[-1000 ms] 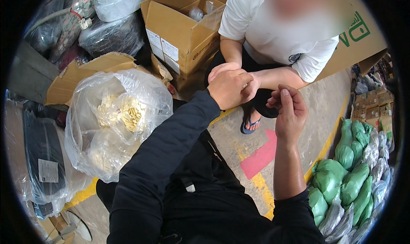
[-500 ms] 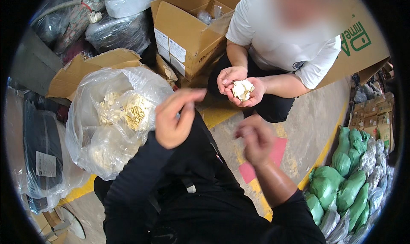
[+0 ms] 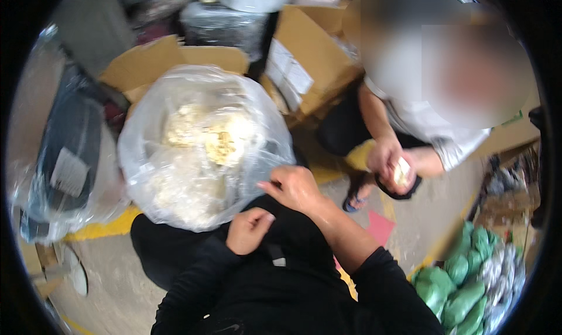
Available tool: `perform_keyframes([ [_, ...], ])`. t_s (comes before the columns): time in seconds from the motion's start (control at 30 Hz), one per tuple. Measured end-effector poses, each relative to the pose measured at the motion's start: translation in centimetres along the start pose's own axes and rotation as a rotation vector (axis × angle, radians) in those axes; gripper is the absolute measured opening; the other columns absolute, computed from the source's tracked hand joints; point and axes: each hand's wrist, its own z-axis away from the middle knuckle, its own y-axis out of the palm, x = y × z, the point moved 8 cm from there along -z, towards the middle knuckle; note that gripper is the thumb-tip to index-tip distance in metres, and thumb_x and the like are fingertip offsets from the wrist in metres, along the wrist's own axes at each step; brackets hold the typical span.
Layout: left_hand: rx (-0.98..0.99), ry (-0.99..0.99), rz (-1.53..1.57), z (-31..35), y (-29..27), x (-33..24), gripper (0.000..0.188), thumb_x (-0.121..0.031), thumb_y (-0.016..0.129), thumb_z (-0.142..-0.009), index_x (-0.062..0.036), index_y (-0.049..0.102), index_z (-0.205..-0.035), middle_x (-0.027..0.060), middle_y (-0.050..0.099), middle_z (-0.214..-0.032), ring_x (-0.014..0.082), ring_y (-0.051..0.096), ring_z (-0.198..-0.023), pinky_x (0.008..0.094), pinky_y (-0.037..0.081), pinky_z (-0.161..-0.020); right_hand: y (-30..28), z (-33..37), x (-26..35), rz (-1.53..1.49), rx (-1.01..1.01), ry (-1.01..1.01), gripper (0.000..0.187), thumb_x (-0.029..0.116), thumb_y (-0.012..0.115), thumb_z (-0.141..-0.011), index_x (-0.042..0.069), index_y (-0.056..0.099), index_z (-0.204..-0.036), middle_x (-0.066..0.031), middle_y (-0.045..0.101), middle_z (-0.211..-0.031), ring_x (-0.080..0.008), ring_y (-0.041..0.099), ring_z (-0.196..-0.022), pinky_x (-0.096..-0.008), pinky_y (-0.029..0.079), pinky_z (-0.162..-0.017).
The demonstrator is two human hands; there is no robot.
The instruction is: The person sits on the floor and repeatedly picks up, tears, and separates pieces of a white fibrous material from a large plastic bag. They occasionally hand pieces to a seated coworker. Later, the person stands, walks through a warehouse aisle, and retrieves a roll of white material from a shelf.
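Note:
My left hand point(image 3: 249, 230) is low over my lap at the near edge of a large clear plastic bag point(image 3: 143, 139). Its fingers are curled in, and anything inside them is hidden. My right hand point(image 3: 294, 188) hovers by the bag's right edge, fingers loosely bent, thumb side apart, with nothing visible in it. Whether it touches the plastic I cannot tell. Inside the bag lie heaps of small cream-yellow pieces point(image 3: 224, 147), too blurred to name. Across from me, a person in a white shirt cups a pale piece point(image 3: 401, 171) in both hands point(image 3: 386, 159).
Brown carton flaps point(image 3: 140, 62) rise behind the bag. Another open carton point(image 3: 319, 48) stands at the back. Plastic-wrapped dark goods point(image 3: 76, 139) are at the left. Green bags point(image 3: 451, 285) and silvery bags point(image 3: 497, 276) pile at the lower right. Red sheet point(image 3: 380, 228) on the floor.
My view has turned left toward the bag. Both hands have dropped from mid-air to the bag's near right side. The other person's hands have closed more around the pale piece.

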Motion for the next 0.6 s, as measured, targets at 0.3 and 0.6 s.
perform_keyframes([
  [0.3, -0.258, 0.563, -0.373, 8.0, -6.6, -8.1, 0.011, -0.013, 0.071, -0.081, -0.0033, 0.068, -0.086, 0.0107, 0.065, -0.079, 0.0252, 0.066, -0.07, 0.0334, 0.051, -0.059, 0.0, 3.3, -4.1, -0.117, -0.392, 0.143, 0.014, 0.006, 0.069, -0.083, 0.001, 0.057, -0.079, -0.0082, 0.052, -0.076, -0.0153, 0.048, -0.063, -0.0297, 0.04, -0.056],
  [0.6, -0.743, 0.275, -0.572, 0.1, -16.8, -8.1, 0.042, -0.019, 0.075, -0.08, 0.0007, 0.058, -0.112, 0.0188, 0.061, -0.095, 0.0338, 0.062, -0.081, 0.0401, 0.05, -0.072, 4.2, -7.3, 2.6, -0.121, 0.015, -0.157, 0.016, 0.007, 0.067, -0.083, 0.001, 0.069, -0.097, -0.0155, 0.069, -0.099, -0.0293, 0.065, -0.096, -0.0382, 0.05, -0.085],
])
